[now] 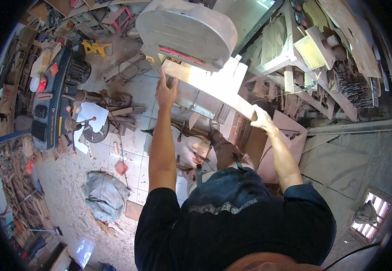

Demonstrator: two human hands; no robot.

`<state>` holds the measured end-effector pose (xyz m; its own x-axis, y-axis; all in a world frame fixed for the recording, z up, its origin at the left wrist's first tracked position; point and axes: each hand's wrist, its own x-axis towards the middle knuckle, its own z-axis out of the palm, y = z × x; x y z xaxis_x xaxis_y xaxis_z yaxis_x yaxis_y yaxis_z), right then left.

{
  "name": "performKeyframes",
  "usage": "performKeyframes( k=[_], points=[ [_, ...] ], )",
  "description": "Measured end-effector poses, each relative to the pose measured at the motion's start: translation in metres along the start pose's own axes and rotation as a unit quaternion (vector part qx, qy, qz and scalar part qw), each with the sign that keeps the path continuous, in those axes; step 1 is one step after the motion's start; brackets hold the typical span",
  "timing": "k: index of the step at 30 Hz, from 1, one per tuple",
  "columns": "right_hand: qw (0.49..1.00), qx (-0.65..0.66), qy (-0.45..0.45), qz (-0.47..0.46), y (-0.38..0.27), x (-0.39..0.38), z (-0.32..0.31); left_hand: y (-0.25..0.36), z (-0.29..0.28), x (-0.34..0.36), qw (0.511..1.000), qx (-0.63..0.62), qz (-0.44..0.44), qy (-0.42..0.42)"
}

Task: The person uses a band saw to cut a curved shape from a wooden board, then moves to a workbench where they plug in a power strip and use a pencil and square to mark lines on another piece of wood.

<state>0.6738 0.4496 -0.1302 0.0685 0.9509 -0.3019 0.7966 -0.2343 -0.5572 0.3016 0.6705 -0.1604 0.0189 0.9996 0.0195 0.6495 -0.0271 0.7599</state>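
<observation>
Just below the rounded grey machine (184,31), a long pale board (210,86) spans my separated hands: my right hand (262,120) grips one end, my left hand (166,91) touches the other, whether clamped I cannot tell.

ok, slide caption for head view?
Left hand and right hand at opposite ends of a pale wooden board by a grey machine housing, littered workshop floor below.

Glare is bleaching the board (214,86) between the left hand (166,91) and the right hand (262,120), itself glaring pale. Behind the right grip, a window (373,214) is glowing; nearer, the shirt (236,235) is lying dark. Fisheye distortion is bending outlying edges toward a black rim.
</observation>
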Motion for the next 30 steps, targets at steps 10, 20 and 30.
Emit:
performKeyframes(
  k=[10, 20, 30],
  points=[
    [1.0, 0.003, 0.003, -0.018, 0.0023, 0.0013, -0.0007, 0.0007, 0.0011, 0.0007, 1.0, 0.011, -0.013, -0.004],
    [1.0, 0.002, -0.002, 0.01, 0.0007, 0.0011, -0.001, 0.0004, 0.0033, 0.0035, 0.999, 0.03, -0.032, -0.011],
    [1.0, 0.012, -0.013, 0.013, 0.0011, 0.0014, -0.0018, 0.0039, 0.0023, 0.0026, 0.998, 0.049, -0.044, -0.019]
  ],
)
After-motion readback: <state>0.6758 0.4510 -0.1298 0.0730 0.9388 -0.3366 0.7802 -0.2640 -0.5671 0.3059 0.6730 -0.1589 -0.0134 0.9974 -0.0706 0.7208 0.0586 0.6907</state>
